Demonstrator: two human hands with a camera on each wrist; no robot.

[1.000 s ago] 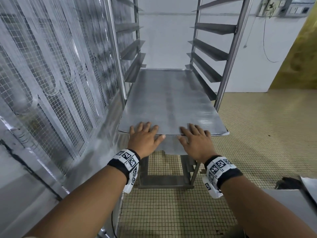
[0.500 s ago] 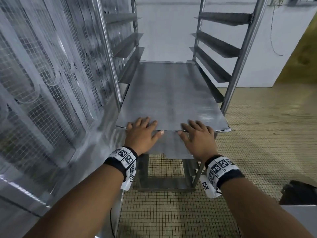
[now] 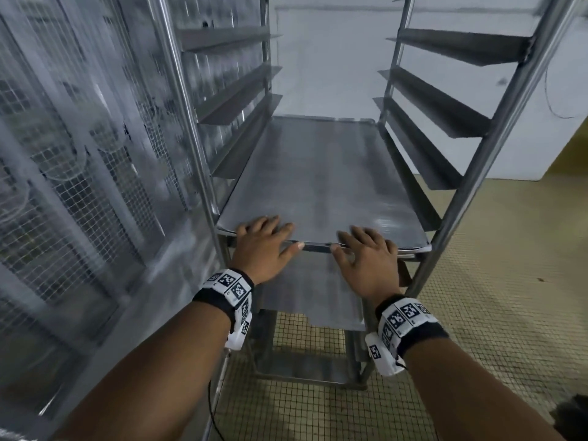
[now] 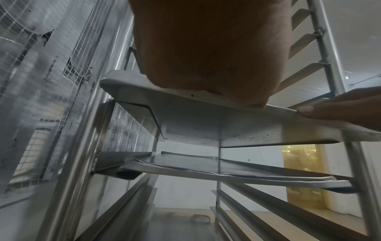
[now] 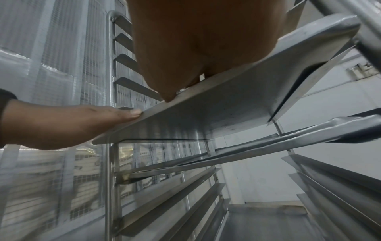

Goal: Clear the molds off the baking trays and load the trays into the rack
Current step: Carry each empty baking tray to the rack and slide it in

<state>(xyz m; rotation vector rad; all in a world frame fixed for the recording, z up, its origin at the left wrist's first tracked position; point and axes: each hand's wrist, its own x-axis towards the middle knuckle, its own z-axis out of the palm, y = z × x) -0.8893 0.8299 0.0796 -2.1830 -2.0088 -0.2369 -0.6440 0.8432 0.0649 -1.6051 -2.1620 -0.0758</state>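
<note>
A flat metal baking tray with nothing on it lies on a pair of side rails of the steel rack, its near edge about level with the front posts. My left hand lies flat on the near edge at the left, fingers straight on top and thumb along the rim. At the right of the same edge my right hand presses the same way. The left wrist view shows the tray's underside; the right wrist view shows it too. A second tray sits on a lower level.
Several bare rails run up both sides of the rack above the tray. A wire-mesh metal panel stands close on the left. Tiled floor spreads to the right, before a white wall behind the rack.
The tray has slid deeper into the rack, and both hands have moved forward with it, still flat on its near edge.
</note>
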